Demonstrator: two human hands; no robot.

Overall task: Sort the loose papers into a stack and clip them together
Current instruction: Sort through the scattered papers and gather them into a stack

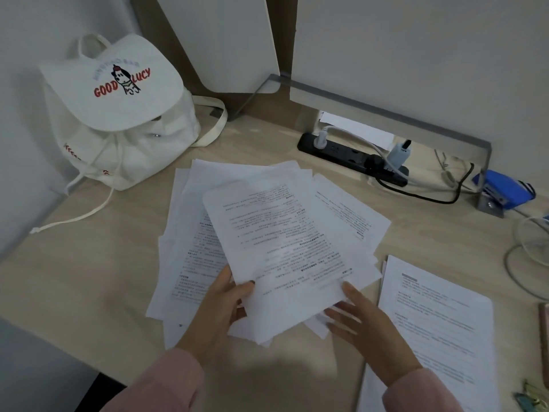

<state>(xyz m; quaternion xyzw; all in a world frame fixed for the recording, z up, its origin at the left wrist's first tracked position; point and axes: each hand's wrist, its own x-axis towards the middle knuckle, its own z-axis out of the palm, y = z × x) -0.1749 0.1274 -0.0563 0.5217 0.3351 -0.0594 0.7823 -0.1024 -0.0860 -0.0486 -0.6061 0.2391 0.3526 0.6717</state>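
Several loose printed sheets [190, 257] lie fanned across the middle of the wooden desk [89, 263]. The top printed sheet [282, 242] is raised at its near edge. My left hand [219, 313] pinches that near edge between thumb and fingers. My right hand [365, 328] has its fingers spread, with the fingertips touching the sheet's near right corner. A separate stack of printed pages [439, 331] lies flat to the right of my right hand. Small coloured clips [531, 396] show at the bottom right edge.
A white canvas backpack [118, 114] stands at the back left. A black power strip [350, 157] with plugs and trailing cables lies at the back right. A blue stapler [505, 188] sits by the metal bracket. White cables loop at the right edge.
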